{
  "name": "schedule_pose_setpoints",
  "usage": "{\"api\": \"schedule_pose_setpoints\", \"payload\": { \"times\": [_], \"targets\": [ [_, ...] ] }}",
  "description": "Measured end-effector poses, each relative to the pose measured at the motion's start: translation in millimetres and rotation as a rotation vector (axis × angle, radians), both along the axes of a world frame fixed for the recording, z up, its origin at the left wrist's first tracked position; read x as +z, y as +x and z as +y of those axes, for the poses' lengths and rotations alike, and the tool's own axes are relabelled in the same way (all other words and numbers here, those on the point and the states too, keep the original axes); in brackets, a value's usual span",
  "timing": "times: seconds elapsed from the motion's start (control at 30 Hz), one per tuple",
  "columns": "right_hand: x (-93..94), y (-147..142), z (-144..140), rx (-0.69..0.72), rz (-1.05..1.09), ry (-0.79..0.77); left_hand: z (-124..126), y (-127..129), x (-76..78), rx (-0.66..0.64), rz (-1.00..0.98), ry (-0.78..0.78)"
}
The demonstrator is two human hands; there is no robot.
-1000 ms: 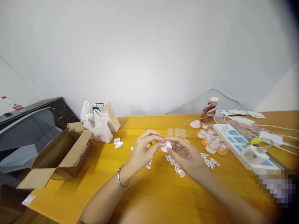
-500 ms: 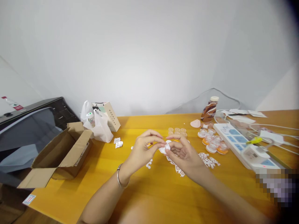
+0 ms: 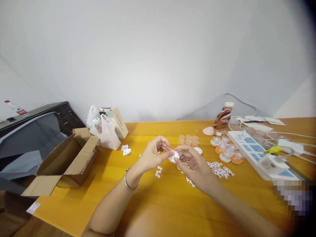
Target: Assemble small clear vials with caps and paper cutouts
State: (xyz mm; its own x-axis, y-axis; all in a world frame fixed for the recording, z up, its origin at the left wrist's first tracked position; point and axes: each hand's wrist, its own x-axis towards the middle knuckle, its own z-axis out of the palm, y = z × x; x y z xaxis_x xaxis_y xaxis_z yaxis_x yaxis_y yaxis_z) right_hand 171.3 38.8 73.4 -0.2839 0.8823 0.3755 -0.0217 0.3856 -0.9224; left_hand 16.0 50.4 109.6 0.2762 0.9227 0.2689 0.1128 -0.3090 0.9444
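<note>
Both hands pinched one small white disc (image 3: 174, 156) above the yellow worktop (image 3: 158, 204): left hand (image 3: 153, 154) at nine o'clock, right hand (image 3: 194, 163) at four o'clock.

Glossy yellow wooden table (image 3: 158, 204); matt brown cardboard box (image 3: 66, 163) at left; thin white disc (image 3: 174, 156), perhaps plastic.

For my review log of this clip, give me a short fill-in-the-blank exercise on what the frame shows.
1. Both hands pinch a small round ____ disc between them.
2. The left hand has a ____ on its wrist.
3. The open cardboard box lies to the ____ of the hands.
4. The brown bottle stands behind the white ____ strip.

Missing words: white; bracelet; left; power
</note>
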Motion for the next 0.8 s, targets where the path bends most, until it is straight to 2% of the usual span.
{"api": "schedule_pose_setpoints", "payload": {
  "times": [0.23, 0.6, 0.8],
  "targets": [
    [3.6, 1.7, 5.8, 0.032, 0.113, -0.098, 3.1, 2.2, 0.2, -0.003, -0.135, -0.089],
    [-0.9, 2.5, 10.9, 0.123, 0.208, -0.171, 5.5, -0.1, -2.0, 0.018, -0.142, -0.063],
    [-2.0, 3.1, 15.2, 0.113, 0.231, -0.198, 3.9, -1.9, 1.7, 0.043, -0.071, -0.039]
  ]
}}
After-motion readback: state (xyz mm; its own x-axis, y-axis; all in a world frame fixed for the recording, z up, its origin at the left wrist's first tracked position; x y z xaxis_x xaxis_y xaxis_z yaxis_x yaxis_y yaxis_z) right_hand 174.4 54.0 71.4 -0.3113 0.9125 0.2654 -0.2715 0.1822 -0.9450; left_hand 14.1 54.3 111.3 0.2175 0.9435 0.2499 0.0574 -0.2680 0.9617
